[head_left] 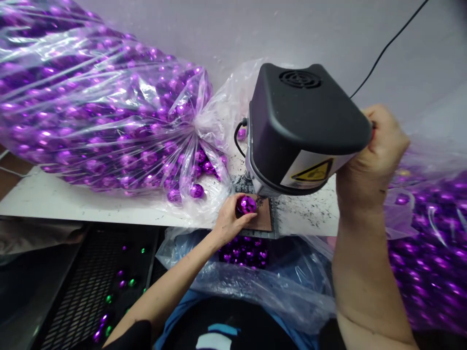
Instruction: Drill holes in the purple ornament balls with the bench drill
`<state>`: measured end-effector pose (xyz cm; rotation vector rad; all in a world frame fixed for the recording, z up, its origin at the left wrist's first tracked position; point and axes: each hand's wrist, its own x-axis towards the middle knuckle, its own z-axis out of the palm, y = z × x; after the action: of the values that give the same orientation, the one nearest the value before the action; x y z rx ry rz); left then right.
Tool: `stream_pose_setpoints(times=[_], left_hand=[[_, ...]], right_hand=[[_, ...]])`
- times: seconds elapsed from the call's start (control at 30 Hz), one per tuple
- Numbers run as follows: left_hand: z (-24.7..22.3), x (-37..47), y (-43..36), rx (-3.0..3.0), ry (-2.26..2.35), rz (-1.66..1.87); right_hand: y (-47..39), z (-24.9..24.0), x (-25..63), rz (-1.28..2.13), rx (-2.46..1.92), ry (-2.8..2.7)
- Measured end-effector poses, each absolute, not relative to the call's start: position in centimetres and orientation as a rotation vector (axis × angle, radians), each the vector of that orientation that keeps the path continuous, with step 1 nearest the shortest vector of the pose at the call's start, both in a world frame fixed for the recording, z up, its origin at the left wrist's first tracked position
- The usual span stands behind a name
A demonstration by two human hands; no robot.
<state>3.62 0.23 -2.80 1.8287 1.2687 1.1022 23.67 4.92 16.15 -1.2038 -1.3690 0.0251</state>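
Note:
A shiny purple bauble (248,204) is pinched between the thumb and fingers of my left hand (230,214). It sits over a brown pad (263,221) on a dark base plate, beneath the head of a black machine (310,121) with a vent on top and a yellow warning label. My right hand (383,141) is closed at the machine's right side, around what seems to be a handle, mostly hidden by the fingers; a bit of red shows there. More purple baubles (244,252) lie just below the table edge, in front of my body.
A big clear bag of purple baubles (109,116) lies at left, its neck gathered, with loose baubles (197,190) beside it. Another bag (430,243) is at right. Dark flakes (306,209) litter the white table (120,206). A black crate (73,291) holds purple and green baubles.

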Motion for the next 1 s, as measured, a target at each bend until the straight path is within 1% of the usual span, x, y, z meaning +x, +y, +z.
stream_pose_setpoints(times=[0.23, 0.37, 0.57, 0.87, 0.93, 1.0], left_hand=[[-1.9, 4.8, 1.1, 2.061, 1.253, 1.018], [-2.3, 5.3, 1.0, 2.062, 1.284, 1.057], [-2.8, 4.9, 0.7, 2.090, 1.254, 0.926], [-2.9, 5.5, 0.8, 2.028, 1.284, 0.897], [-2.9, 5.5, 0.8, 2.017, 1.285, 0.897], [-2.9, 5.5, 0.8, 2.002, 1.278, 0.882]], right_hand=[[4.8, 16.1, 23.8, 0.035, -1.194, -1.378], [4.7, 16.2, 23.7, 0.029, -1.185, -1.376], [4.6, 16.3, 23.5, 0.030, -1.125, -1.407], [4.1, 16.3, 23.7, 0.026, -1.187, -1.407], [3.7, 16.1, 24.0, -0.042, -1.202, -1.437], [2.9, 15.5, 24.1, -0.190, -1.198, -1.478]])
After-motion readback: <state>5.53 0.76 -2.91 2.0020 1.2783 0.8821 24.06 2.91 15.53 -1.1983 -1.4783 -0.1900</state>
